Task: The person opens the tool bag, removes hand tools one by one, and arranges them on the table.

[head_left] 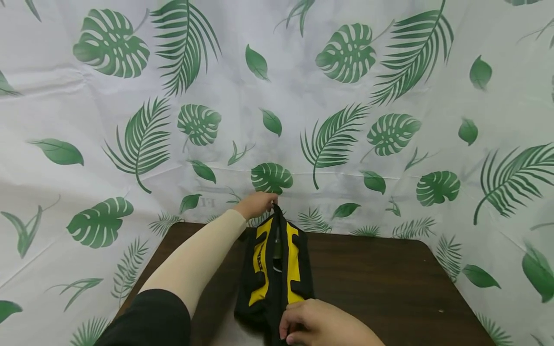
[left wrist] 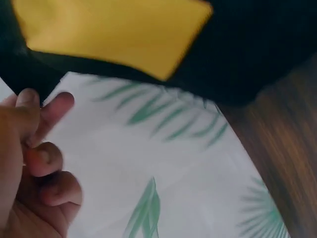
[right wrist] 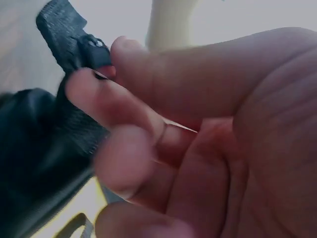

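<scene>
A white cloth printed with green leaves (head_left: 294, 115) hangs behind a dark wooden table (head_left: 376, 283), whose far edge runs close to it. The black and yellow bag (head_left: 294, 257) sits on the table, left of the middle, its length running from near to far, and its top seam parts in a narrow gap. Something lies inside that gap, too dim to name. At the far end, the left hand (head_left: 257, 204) pinches the black tip (left wrist: 37, 74) of the bag between thumb and forefinger, drawing it up into a peak, with the other fingers curled beneath. At the near end, the right hand (head_left: 322, 327) has thumb and forefinger closed on a small zip pull (right wrist: 96, 53), beside a dark strap-like tab (right wrist: 59, 27). The work in hand looks like running the zip along that seam. To do it well, the left hand should hold the far tip taut and in line with the seam, while the right draws the pull level and steadily, with no sideways tug. Both edges are best kept side by side and flat, and loose lining clear of the teeth, since slack fabric could snag the slider.
</scene>
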Motion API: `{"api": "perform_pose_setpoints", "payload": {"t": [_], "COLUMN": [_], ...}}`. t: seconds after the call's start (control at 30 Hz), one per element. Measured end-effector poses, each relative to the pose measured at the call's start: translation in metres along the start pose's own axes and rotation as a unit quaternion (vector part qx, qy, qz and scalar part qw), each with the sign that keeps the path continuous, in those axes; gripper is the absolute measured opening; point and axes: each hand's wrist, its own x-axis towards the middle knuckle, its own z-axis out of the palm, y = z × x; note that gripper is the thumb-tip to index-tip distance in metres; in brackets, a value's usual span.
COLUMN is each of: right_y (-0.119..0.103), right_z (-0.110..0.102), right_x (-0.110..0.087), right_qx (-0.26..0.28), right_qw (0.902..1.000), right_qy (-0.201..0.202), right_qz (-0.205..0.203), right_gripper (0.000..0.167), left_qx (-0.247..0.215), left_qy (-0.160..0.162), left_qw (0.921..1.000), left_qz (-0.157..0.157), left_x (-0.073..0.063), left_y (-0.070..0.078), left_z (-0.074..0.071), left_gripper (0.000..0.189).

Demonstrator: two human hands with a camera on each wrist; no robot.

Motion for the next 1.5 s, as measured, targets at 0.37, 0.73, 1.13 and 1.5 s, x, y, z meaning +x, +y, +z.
{"api": "perform_pose_setpoints", "payload": {"t": [0.37,0.73,1.13,1.5], "right_y": [0.017,0.035,0.043,0.052], "right_z": [-0.013,-0.031,-0.049,-0.050], "right_x": [0.008,0.025,0.021,0.021], "right_qx": [0.088,0.060,0.031,0.026], "right_qw": [0.9903,0.9739,0.9511,0.9520], "right_qy": [0.092,0.187,0.246,0.242], "right_qz": [0.056,0.112,0.184,0.185], "right_gripper": [0.021,0.050,0.046,0.042], "left_qx": [-0.072,-0.134,-0.230,-0.303], "left_qy": [0.013,0.030,0.032,0.009], "left_qw": [0.9973,0.9905,0.9705,0.9495], "left_qz": [-0.007,0.003,-0.066,-0.082], "left_x": [-0.043,-0.136,-0.183,-0.193], "left_y": [0.015,0.061,0.086,0.087], "left_z": [0.007,0.014,0.015,0.010], "left_gripper": [0.047,0.031,0.032,0.033]}}
